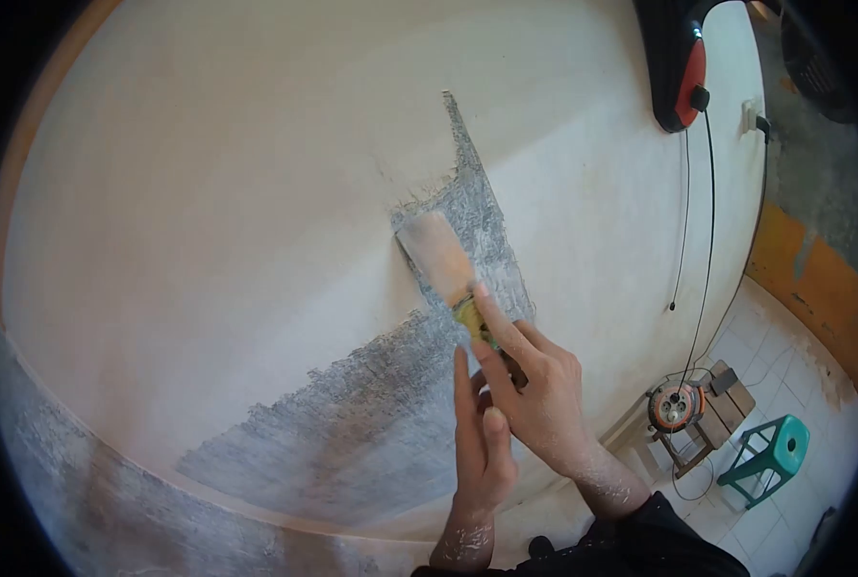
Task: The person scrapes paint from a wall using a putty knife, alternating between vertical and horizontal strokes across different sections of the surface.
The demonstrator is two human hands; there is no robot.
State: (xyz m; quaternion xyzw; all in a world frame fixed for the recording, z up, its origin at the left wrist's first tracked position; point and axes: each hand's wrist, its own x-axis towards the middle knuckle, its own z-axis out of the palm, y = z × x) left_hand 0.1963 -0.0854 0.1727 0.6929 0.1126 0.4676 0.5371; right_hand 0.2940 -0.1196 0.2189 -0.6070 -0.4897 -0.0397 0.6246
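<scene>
Hands at the brush: right hand closed around the handle of the flat paintbrush, forefinger laid along the yellowish ferrule. The left hand is just below, fingers extended upward against the handle and the right hand (whether it truly grips cannot be told). Bristles lie flat on the wall, at the edge where cream paint meets the grey unpainted patch.

Risks, as judged:
- An overloaded brush may run down the grey zone.
- Too dry a brush may leave streaks with grey showing through.
- A stroke carried far right may smear the hanging cords and the wall socket.

Cable reel and green stool stand below right, where spatter could land.
</scene>
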